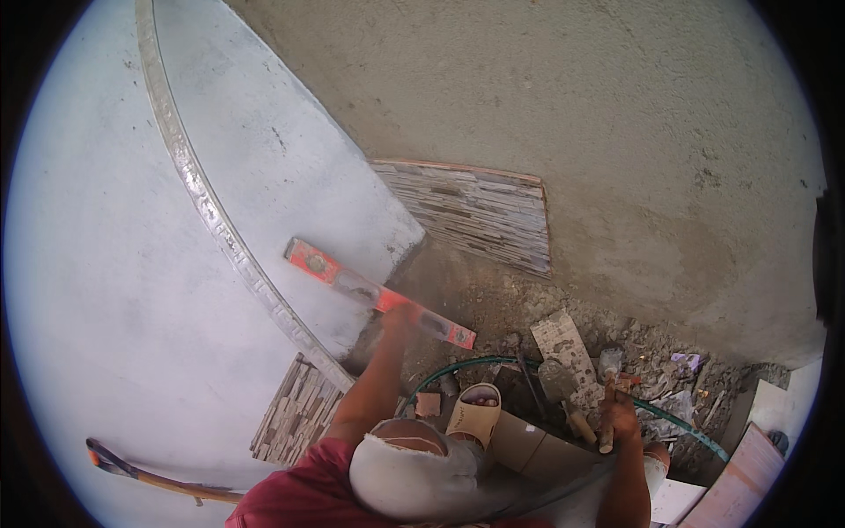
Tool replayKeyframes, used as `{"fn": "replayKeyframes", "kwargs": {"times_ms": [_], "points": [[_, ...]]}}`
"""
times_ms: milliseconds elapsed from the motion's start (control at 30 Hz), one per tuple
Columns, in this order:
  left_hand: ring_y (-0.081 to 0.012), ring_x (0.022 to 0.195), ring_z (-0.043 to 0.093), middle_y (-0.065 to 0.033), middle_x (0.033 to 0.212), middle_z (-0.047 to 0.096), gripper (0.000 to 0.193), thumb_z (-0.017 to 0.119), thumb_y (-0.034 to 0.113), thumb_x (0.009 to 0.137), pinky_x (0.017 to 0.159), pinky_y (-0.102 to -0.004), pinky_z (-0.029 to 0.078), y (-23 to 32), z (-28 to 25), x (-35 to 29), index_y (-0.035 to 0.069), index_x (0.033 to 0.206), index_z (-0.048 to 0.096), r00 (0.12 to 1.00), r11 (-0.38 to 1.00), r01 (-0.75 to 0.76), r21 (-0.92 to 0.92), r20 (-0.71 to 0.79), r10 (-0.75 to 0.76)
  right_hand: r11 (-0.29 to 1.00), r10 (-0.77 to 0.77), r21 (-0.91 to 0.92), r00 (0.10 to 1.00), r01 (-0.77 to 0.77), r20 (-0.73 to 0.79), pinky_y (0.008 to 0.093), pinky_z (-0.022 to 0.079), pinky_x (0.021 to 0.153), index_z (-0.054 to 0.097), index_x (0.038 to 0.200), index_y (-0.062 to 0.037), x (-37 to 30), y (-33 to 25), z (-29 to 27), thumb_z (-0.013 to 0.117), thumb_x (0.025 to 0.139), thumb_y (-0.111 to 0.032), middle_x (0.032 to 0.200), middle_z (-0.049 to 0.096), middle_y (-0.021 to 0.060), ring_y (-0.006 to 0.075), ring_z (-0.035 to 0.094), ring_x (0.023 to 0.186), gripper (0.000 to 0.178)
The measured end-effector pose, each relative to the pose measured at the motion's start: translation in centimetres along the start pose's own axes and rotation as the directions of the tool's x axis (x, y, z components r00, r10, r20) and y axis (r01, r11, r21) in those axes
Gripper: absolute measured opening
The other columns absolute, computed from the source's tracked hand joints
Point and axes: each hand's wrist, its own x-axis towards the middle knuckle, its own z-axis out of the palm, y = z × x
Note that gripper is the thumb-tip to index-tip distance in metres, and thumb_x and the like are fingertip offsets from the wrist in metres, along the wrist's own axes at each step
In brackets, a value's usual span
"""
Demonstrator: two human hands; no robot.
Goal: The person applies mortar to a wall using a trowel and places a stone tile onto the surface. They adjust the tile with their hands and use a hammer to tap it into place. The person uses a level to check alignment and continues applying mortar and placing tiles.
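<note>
My left hand (400, 315) grips a red spirit level (321, 264) at its middle. The level slants down to the right, its left end over the pale wall and its right end above the dirt. At the lower right, my right hand (620, 415) is closed around the handle of what looks like a hammer (610, 361), its grey head pointing away from me. A trowel (556, 380) caked with mortar lies just left of that hand, its wooden handle toward me. Farther off, a stacked-stone tile panel (475, 216) sits against the grey plastered wall near the corner.
A long metal straightedge (211, 207) leans on the pale wall at left. Another stone tile (295, 414) stands below it. A green hose (682, 425) crosses the rubble. A speckled board piece (563, 339) lies there. My sandalled foot (475, 412) is beside cardboard (519, 440). A long-handled tool (158, 475) is lower left.
</note>
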Motion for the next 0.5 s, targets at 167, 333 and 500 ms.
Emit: {"fn": "replayKeyframes", "kwargs": {"times_ms": [167,333,500], "points": [[-0.0269,0.08,0.063,-0.0083,0.092,0.065,0.022,0.071,0.02,0.082,0.07,-0.0453,0.051,0.2,2.9,-1.7,0.01,0.101,0.068,0.962,0.987,-0.163,0.009,-0.222,0.161,0.889,-0.109,-0.447,0.994,0.099,0.003,0.0369,0.054,0.055,0.063,0.093,0.0008,0.4,0.6,-0.3,0.066,0.085,-0.013,0.078,0.064,0.0121,0.0233,0.066,0.064,0.016],[-0.0235,0.085,0.061,-0.009,0.097,0.064,0.036,0.081,0.012,0.073,0.075,-0.0415,0.048,3.6,4.1,-3.7,-0.001,0.103,0.067,0.865,0.862,0.222,-0.456,-0.315,-0.389,0.359,-0.275,-0.927,0.961,0.109,0.007,0.0384,0.056,0.073,0.065,0.109,0.0058,-5.3,-4.2,0.0,0.063,0.089,-0.023,0.093,0.07,0.0201,0.0257,0.07,0.074,0.035],[-0.0313,0.11,0.054,-0.0106,0.117,0.058,0.046,0.077,0.024,0.075,0.087,-0.056,0.042,3.3,1.9,-2.7,0.011,0.118,0.064,0.847,0.733,0.503,-0.458,0.093,-0.524,0.936,-0.106,-0.351,0.978,0.037,-0.18,0.029,0.057,0.07,0.066,0.108,0.006,-18.0,-10.8,-4.4,0.058,0.096,-0.026,0.088,0.07,0.0129,0.0196,0.069,0.073,0.035]]}}
